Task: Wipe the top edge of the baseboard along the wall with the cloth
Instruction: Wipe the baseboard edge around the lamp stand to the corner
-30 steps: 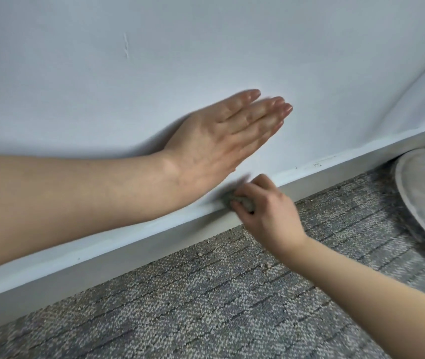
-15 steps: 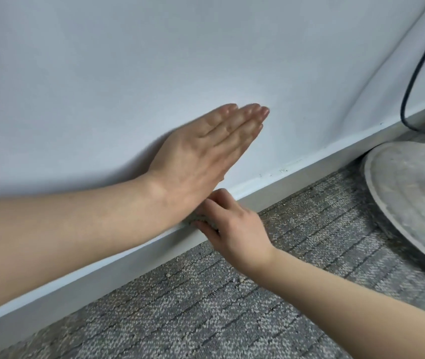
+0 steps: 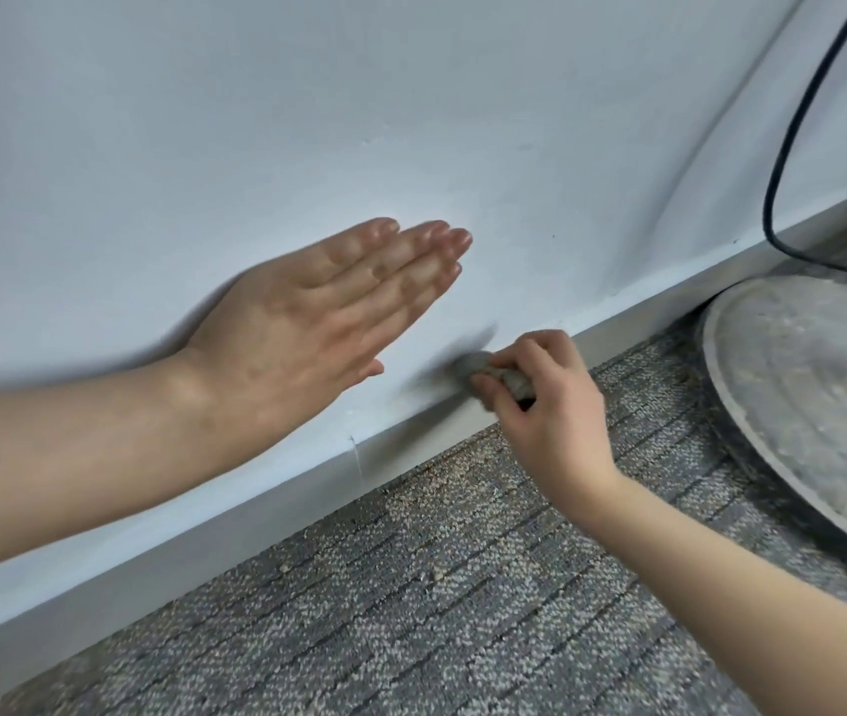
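Observation:
A white baseboard point(image 3: 266, 514) runs diagonally along the foot of the white wall point(image 3: 256, 121), from lower left to upper right. My right hand point(image 3: 545, 405) grips a small grey cloth point(image 3: 493, 372), bunched up and held against the baseboard's top edge. Most of the cloth is hidden under my fingers. My left hand point(image 3: 328, 312) lies flat on the wall with straight fingers, just left of and above the cloth.
Grey patterned carpet point(image 3: 411, 612) covers the floor, with crumbs and dust near the baseboard. A round, dusty grey base point(image 3: 814, 395) sits on the carpet at the right. A black cable point(image 3: 793, 136) hangs down the wall above it.
My right hand has slid the cloth to the right along the baseboard's top edge, away from my left hand. The view has shifted, showing more of the cable and the round base.

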